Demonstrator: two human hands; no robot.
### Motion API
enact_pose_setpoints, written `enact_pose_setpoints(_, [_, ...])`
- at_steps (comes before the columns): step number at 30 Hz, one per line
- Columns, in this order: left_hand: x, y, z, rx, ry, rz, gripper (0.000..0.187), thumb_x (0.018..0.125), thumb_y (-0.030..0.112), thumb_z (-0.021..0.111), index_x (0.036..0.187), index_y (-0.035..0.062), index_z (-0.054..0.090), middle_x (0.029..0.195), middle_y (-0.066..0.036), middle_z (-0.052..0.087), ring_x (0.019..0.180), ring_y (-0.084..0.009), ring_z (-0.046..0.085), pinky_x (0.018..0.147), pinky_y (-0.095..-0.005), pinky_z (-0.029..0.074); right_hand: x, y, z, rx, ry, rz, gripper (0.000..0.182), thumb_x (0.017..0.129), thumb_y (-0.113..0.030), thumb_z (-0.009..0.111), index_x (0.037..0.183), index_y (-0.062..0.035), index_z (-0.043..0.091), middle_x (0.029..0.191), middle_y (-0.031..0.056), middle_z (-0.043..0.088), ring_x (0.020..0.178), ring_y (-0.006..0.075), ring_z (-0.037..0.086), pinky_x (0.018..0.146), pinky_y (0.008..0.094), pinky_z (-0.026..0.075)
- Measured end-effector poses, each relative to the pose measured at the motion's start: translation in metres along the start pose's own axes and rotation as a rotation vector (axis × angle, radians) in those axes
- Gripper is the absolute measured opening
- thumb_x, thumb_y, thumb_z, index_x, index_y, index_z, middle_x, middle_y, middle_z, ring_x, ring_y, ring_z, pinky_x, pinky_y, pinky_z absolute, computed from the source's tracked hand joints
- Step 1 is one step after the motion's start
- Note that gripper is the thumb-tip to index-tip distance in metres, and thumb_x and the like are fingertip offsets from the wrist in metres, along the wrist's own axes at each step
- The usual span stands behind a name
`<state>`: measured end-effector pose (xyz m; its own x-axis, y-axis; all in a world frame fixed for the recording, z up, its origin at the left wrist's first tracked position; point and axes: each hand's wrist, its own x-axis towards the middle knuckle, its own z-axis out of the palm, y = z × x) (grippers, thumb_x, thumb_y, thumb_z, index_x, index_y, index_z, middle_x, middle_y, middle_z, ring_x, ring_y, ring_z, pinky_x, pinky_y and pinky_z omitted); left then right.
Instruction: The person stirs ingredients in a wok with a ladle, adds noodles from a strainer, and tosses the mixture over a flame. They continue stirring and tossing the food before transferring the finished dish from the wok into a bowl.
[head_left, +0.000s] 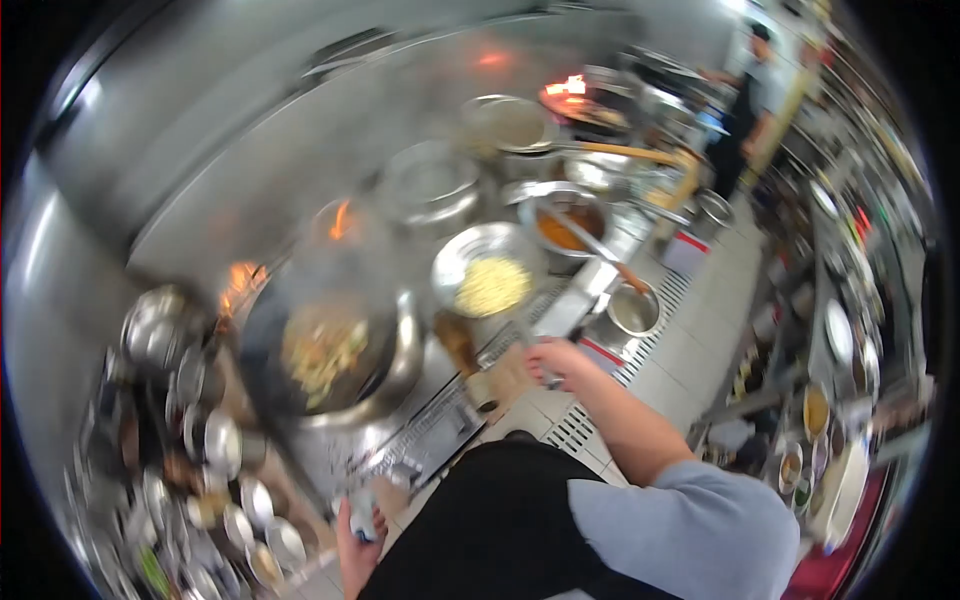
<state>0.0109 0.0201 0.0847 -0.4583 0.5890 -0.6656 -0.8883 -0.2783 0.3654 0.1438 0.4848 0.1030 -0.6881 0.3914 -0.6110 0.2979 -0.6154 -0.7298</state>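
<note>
My left hand is low at the left, its fingers closed round a pale, blurred thing with a bluish patch; I cannot tell its kind. Out to the right, my right hand is closed round the end of a thin metal handle, smeared by motion. Beyond the left hand stands a large wok over a burner, with steaming chopped food inside and flames at its back edge. A metal bowl of pale yellow noodles lies past my right hand.
A brown wooden-handled tool leans near the stove front. Behind are a pot of orange liquid and a flaming wok. Stacked metal bowls crowd the left; a crowded shelf lines the right. Another person stands far back.
</note>
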Motion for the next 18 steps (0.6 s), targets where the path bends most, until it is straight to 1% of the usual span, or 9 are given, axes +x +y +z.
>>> enact_pose_setpoints(2, [-0.009, -0.01, -0.018, -0.032, 0.04, 0.063, 0.046, 0.088, 0.05, 0.053, 0.099, 0.0054, 0.054, 0.076, -0.006, 0.054, 0.059, -0.0157, 0.049, 0.049, -0.027, 0.038, -0.037, -0.014, 0.015, -0.09, 0.086, -0.068, 0.019, 0.08, -0.006, 0.057, 0.097, -0.003, 0.05, 0.063, 0.0033, 0.049, 0.047, 0.012, 0.046, 0.04, 0.0273, 0.038])
enact_pose_setpoints(4, [-0.018, -0.018, -0.033, -0.081, 0.064, 0.124, 0.045, 0.089, 0.049, 0.053, 0.099, 0.0052, 0.054, 0.076, -0.006, 0.054, 0.059, -0.0158, 0.049, 0.049, -0.0274, 0.038, -0.06, -0.026, 0.025, -0.183, 0.024, -0.103, 0.028, 0.079, -0.006, 0.056, 0.106, -0.0012, 0.048, 0.063, 0.0036, 0.049, 0.045, 0.0119, 0.045, 0.038, 0.0272, 0.036])
enact_pose_setpoints(6, [-0.022, -0.022, -0.043, -0.072, 0.055, 0.065, 0.044, 0.089, 0.048, 0.053, 0.1, 0.0054, 0.054, 0.076, -0.007, 0.055, 0.059, -0.0156, 0.049, 0.049, -0.0275, 0.039, -0.088, -0.042, 0.052, -0.215, -0.018, -0.084, 0.023, 0.08, -0.005, 0.055, 0.101, -0.0038, 0.047, 0.063, 0.0031, 0.049, 0.043, 0.0113, 0.046, 0.037, 0.0259, 0.038])
enact_pose_setpoints(8, [-0.031, -0.027, -0.047, -0.1, 0.062, 0.1, 0.043, 0.089, 0.047, 0.055, 0.1, 0.0056, 0.054, 0.077, -0.007, 0.055, 0.06, -0.016, 0.05, 0.05, -0.0275, 0.039, -0.092, -0.048, 0.076, -0.255, -0.065, -0.098, 0.021, 0.079, -0.005, 0.055, 0.099, -0.003, 0.047, 0.063, 0.003, 0.049, 0.043, 0.011, 0.046, 0.037, 0.0259, 0.038])
enact_pose_setpoints(10, [-0.034, -0.031, -0.053, -0.082, 0.063, 0.12, 0.042, 0.089, 0.046, 0.055, 0.101, 0.0053, 0.054, 0.078, -0.007, 0.055, 0.06, -0.0167, 0.05, 0.05, -0.0275, 0.039, -0.09, -0.053, 0.104, -0.406, -0.07, -0.182, 0.02, 0.079, -0.005, 0.055, 0.097, -0.0027, 0.048, 0.063, 0.0025, 0.05, 0.043, 0.0109, 0.047, 0.037, 0.0262, 0.038])
enact_pose_setpoints(13, [-0.042, -0.033, -0.047, -0.075, 0.064, 0.158, 0.044, 0.089, 0.046, 0.055, 0.103, 0.0042, 0.052, 0.079, -0.007, 0.054, 0.062, -0.0163, 0.049, 0.051, -0.0271, 0.039, -0.051, -0.045, 0.146, -0.544, -0.116, -0.324, 0.016, 0.078, -0.007, 0.055, 0.092, -0.0015, 0.051, 0.064, 0.0036, 0.052, 0.043, 0.0124, 0.048, 0.038, 0.0276, 0.039])
enact_pose_setpoints(15, [-0.046, -0.037, -0.052, -0.052, 0.078, 0.188, 0.046, 0.09, 0.047, 0.054, 0.104, 0.0029, 0.05, 0.08, -0.007, 0.053, 0.063, -0.0157, 0.048, 0.053, -0.027, 0.038, -0.003, -0.034, 0.183, -0.761, -0.137, -0.408, 0.017, 0.076, -0.007, 0.055, 0.091, 0.0007, 0.052, 0.065, 0.0063, 0.052, 0.047, 0.0143, 0.051, 0.041, 0.0303, 0.041])
enact_pose_setpoints(16, [-0.045, -0.039, -0.057, -0.065, 0.067, 0.196, 0.043, 0.09, 0.046, 0.054, 0.103, 0.0048, 0.052, 0.08, -0.007, 0.055, 0.062, -0.0167, 0.051, 0.051, -0.0276, 0.04, 0.005, -0.03, 0.192, -0.767, -0.148, -0.417, 0.017, 0.076, -0.007, 0.055, 0.091, 0.0007, 0.052, 0.065, 0.0063, 0.052, 0.047, 0.0143, 0.051, 0.041, 0.0303, 0.041])
enact_pose_setpoints(18, [-0.048, -0.044, -0.068, -0.089, 0.06, 0.221, 0.04, 0.09, 0.044, 0.055, 0.102, 0.0067, 0.054, 0.08, -0.008, 0.057, 0.06, -0.0176, 0.054, 0.05, -0.0282, 0.043, 0.02, -0.026, 0.21, -1.038, -0.054, -0.509, 0.021, 0.076, -0.009, 0.055, 0.092, 0.0039, 0.052, 0.072, 0.0166, 0.059, 0.059, 0.0263, 0.061, 0.052, 0.0383, 0.048])
